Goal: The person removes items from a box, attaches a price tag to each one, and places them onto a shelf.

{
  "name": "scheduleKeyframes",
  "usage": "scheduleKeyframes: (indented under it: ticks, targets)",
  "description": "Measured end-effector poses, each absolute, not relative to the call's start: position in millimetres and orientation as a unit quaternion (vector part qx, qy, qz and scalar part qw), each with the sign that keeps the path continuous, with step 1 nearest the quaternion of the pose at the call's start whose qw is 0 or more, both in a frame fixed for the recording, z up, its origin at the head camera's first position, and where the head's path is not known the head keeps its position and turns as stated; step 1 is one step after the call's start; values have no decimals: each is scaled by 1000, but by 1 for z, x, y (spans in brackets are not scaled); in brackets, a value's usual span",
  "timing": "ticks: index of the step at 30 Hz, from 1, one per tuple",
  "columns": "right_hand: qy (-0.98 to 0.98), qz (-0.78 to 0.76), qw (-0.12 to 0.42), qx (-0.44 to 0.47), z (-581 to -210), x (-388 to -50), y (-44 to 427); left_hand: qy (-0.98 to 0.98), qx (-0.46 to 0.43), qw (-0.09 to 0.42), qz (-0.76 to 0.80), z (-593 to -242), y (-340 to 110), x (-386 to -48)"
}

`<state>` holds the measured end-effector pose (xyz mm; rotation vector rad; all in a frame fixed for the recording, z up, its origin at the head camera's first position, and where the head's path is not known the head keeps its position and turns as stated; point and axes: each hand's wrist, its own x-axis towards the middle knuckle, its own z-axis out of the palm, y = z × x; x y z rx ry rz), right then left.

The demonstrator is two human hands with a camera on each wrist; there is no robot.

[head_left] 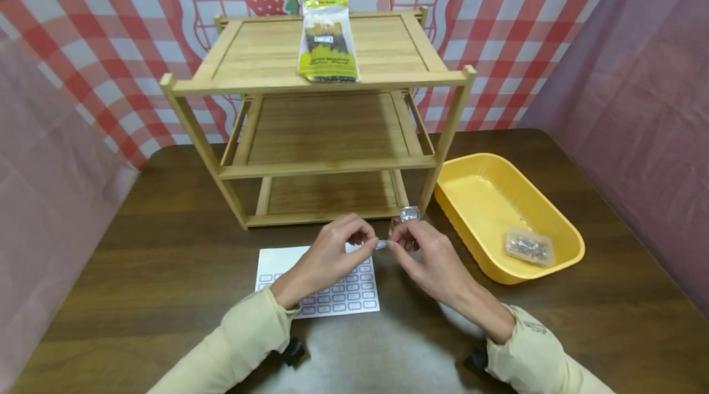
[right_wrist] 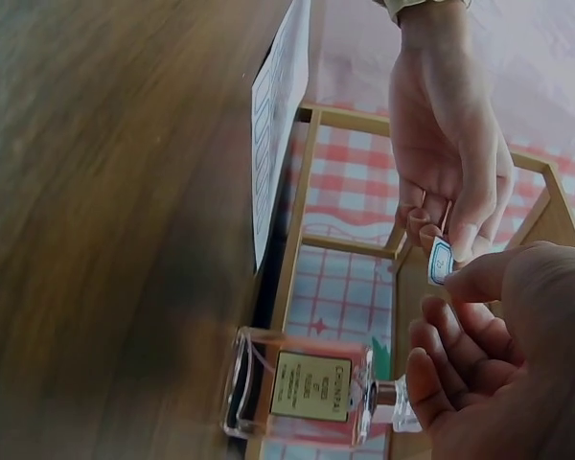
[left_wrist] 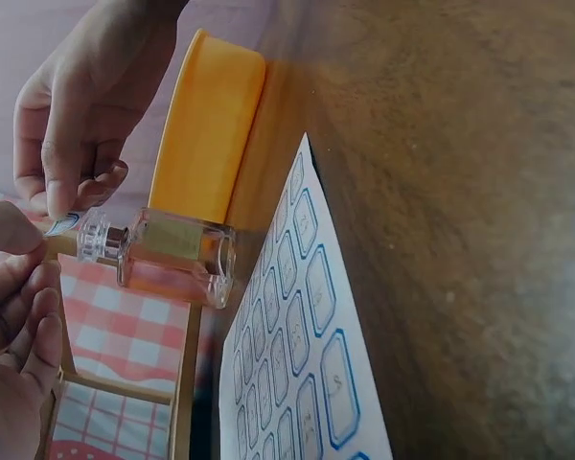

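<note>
A small blue-framed sticker label (right_wrist: 441, 261) is pinched at one end by the thumb and finger of my left hand (head_left: 332, 252). My right hand (head_left: 434, 261) pinches the other end, so both hands meet at the label above the table. Just behind the right hand stands a clear glass perfume bottle (right_wrist: 311, 388) with pink liquid and a pale label; in the head view the hand partly covers it. Under my left forearm lies a white sheet of blue-framed labels (head_left: 346, 295), partly hidden by that arm.
A three-tier wooden shelf (head_left: 327, 166) stands behind the hands, with a packet of artist brushes (head_left: 328, 43) on its top. To the right is a yellow tray (head_left: 476, 188) holding a small clear box (head_left: 528, 246) of metallic bits.
</note>
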<state>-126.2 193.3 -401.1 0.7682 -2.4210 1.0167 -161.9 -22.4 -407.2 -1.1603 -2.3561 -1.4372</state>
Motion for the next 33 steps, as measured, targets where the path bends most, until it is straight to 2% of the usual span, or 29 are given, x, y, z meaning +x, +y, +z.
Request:
scheduleKeyframes:
  ticks: [13, 33]
  targets:
    - [-883, 332, 220, 246, -403, -126, 206, -784, -400, 75, -468, -408, -6, -171]
    - [-892, 307, 244, 226, -412, -133, 219, -800, -393, 128, -436, -416, 15, -177]
